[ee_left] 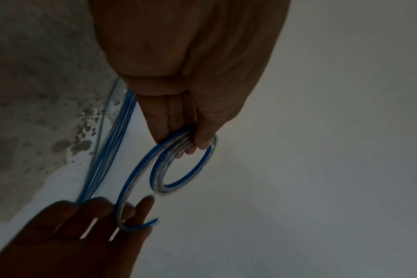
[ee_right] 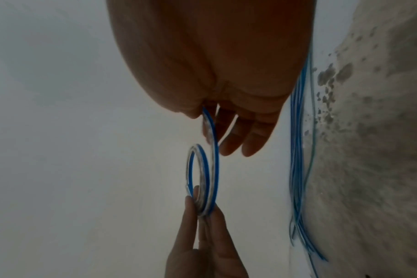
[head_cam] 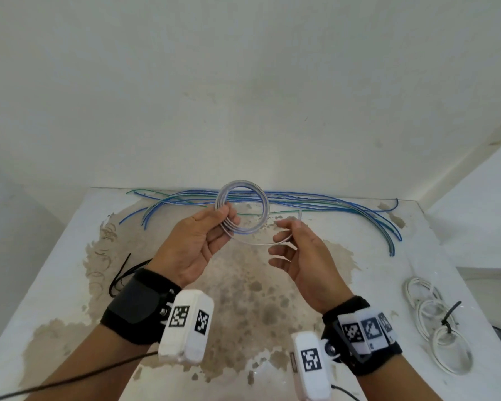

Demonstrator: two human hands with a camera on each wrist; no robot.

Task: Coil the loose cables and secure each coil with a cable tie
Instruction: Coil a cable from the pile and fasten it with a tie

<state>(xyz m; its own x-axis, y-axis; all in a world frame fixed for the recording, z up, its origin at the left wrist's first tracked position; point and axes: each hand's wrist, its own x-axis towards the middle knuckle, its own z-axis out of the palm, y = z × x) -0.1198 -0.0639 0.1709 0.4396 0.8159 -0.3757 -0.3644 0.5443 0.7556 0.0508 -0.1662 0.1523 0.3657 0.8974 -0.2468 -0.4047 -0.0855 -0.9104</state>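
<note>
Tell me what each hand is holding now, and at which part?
Left hand pinches the coil at its near-left rim, thumb over the loops. Right hand pinches the same cable's loose tail near its free end.

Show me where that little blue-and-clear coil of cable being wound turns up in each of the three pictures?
Head: the coil is at centre, above the table, pinched by the left hand.
Left wrist: the coil is just below centre, under the fingertips.
Right wrist: the coil is at centre, seen nearly edge-on.
Shared landmark: the loose blue cables on the table, at left and at right in the wrist views.
</note>
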